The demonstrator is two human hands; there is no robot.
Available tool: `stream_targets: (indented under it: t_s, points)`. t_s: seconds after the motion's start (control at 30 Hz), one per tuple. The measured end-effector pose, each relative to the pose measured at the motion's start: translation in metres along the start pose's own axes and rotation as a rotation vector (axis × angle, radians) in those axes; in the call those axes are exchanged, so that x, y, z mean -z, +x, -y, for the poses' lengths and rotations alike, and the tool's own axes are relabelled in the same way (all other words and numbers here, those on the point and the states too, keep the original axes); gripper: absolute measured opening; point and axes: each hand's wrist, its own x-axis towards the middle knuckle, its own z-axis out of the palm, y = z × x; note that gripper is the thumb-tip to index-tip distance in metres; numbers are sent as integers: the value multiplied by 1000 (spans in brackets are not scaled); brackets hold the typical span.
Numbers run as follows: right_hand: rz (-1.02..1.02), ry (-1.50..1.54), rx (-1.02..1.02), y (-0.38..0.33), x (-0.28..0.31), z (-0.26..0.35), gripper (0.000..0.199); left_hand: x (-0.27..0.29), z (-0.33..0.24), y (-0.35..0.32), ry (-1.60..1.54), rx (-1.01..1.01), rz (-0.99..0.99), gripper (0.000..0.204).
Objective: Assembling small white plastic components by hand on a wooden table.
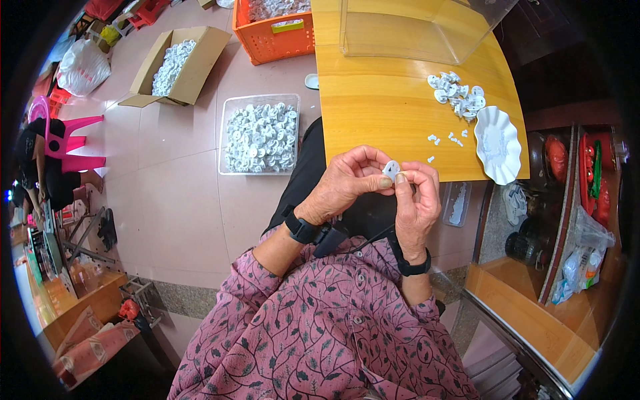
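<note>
Just off the near edge of the yellow wooden table [400, 100], both hands meet at a small round white plastic piece [391, 168] with dark slots in its face. My left hand [353, 183] pinches it between thumb and fingers. The thumb and forefinger of my right hand [418, 200] close on its other side; whether they also hold a smaller part is hidden. A pile of similar white plastic pieces [460, 97] lies on the table beyond. Several tiny white pegs [456, 139] are scattered nearer, beside a white scalloped dish [499, 147] holding small pale bits.
A clear tub [222, 143] full of white pieces stands on the floor at left. Behind it are an open cardboard box [207, 63] and an orange crate [283, 43]. A clear bin [400, 47] sits on the table's far part. Shelves [563, 213] stand at right; another person [47, 160] is far left.
</note>
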Motion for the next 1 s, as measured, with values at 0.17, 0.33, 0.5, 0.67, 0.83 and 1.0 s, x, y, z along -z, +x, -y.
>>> stream_targets:
  t_s: [0.17, 0.33, 0.5, 0.67, 0.83, 1.0]
  points:
    - [114, -141, 88, 4, 5, 8, 5, 4, -3, -2, 63, 6, -13, 28]
    - [137, -128, 76, 4, 5, 7, 6, 6, -2, -2, 74, 7, -14, 27]
    - [147, -134, 90, 5, 8, 6, 8, 4, -3, -3, 74, 18, -41, 27]
    - [157, -223, 150, 7, 9, 10, 9, 3, -4, -3, 56, 18, -32, 27]
    - [183, -257, 163, 9, 9, 11, 11, 3, -4, -2, 51, 25, -29, 27]
    - [223, -297, 204, 10, 10, 9, 13, 4, -3, -3, 100, 11, -32, 29]
